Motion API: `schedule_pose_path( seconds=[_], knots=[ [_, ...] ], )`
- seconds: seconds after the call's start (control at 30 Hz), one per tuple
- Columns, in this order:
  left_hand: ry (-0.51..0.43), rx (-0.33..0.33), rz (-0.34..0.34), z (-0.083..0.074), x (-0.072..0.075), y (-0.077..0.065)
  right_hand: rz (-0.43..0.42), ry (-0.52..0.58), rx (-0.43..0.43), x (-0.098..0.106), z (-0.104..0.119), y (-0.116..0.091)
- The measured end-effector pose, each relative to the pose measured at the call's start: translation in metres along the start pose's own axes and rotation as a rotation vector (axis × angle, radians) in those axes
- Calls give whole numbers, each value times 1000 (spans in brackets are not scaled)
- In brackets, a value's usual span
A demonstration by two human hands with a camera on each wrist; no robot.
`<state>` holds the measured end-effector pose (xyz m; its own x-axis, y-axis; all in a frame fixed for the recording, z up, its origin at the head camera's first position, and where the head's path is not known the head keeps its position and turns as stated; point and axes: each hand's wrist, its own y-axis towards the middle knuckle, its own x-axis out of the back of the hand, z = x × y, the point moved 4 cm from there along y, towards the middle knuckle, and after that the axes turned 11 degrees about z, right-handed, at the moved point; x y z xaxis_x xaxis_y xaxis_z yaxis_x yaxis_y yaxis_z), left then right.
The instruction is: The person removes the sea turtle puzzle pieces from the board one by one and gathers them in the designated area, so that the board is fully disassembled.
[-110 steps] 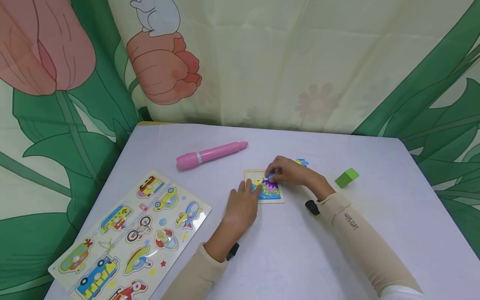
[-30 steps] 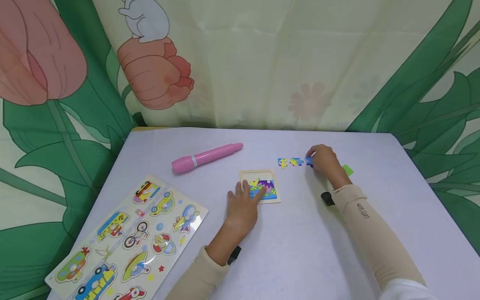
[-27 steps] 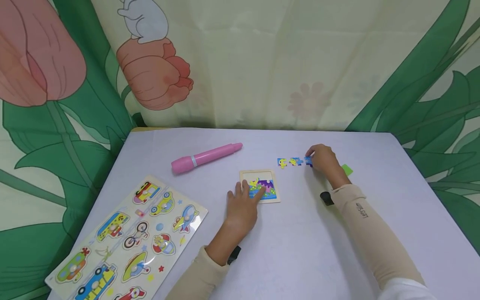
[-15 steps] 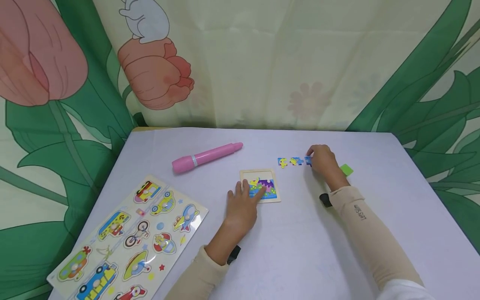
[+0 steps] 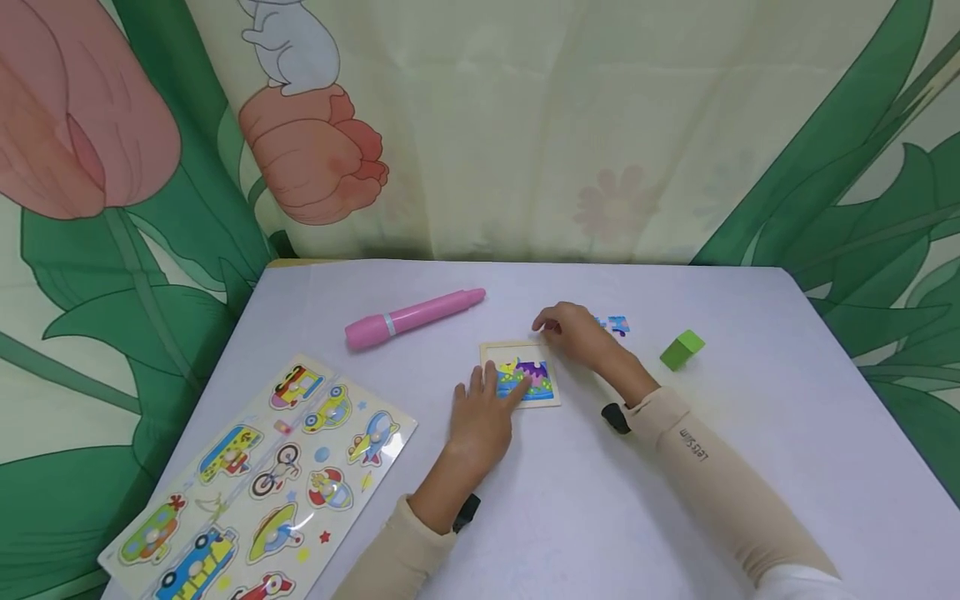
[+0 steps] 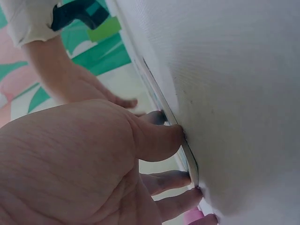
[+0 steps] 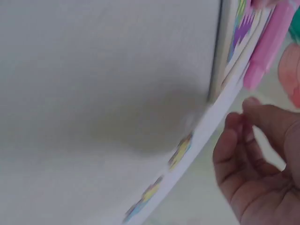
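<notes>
My left hand (image 5: 482, 425) rests on a small wooden jigsaw puzzle tray (image 5: 557, 398), fingers fairly straight and spread over its near left part, partly hiding the picture. Colourful jigsaw pieces (image 5: 536, 379), purple and yellow over blue, fill the lower part; the upper strip shows bare wood. My right hand (image 5: 576, 335) hovers by the tray's far right corner, fingers bent, with no piece visible between thumb and fingertips. Behind it lies a loose blue jigsaw piece (image 5: 618, 325). In the right wrist view, two yellow-and-blue pieces, a nearer one (image 7: 180, 151) and a farther one (image 7: 143, 199), lie on the table.
A green block (image 5: 682, 350) stands right of the loose pieces. A pink marker-shaped stick (image 5: 416, 318) lies behind the tray. On the left is a large vehicle peg puzzle board (image 5: 258, 483). The white-covered table (image 5: 585, 517) ends at a printed curtain (image 5: 480, 133).
Earlier my right hand had a blue piece at the tray, then was at the right end of the row of loose pieces. Now it has moved back left, leaving that piece there. My left hand stays put.
</notes>
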<state>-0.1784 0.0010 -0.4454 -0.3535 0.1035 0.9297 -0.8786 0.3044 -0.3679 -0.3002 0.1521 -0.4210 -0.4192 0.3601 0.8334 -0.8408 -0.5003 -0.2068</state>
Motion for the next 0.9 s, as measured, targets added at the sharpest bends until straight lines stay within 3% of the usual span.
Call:
schedule_pose_path(
  seconds=[0.23, 0.43, 0.7, 0.9],
  knots=[
    [-2, -20, 4, 1, -4, -5, 162, 69, 120, -26, 27, 3],
    [19, -65, -9, 4, -4, -18, 175, 77, 124, -33, 24, 2],
    [149, -152, -69, -1, -7, -41, 171, 40, 152, -31, 26, 2],
    [168, -188, -128, -2, -9, -44, 185, 32, 165, -31, 29, 2]
  ],
)
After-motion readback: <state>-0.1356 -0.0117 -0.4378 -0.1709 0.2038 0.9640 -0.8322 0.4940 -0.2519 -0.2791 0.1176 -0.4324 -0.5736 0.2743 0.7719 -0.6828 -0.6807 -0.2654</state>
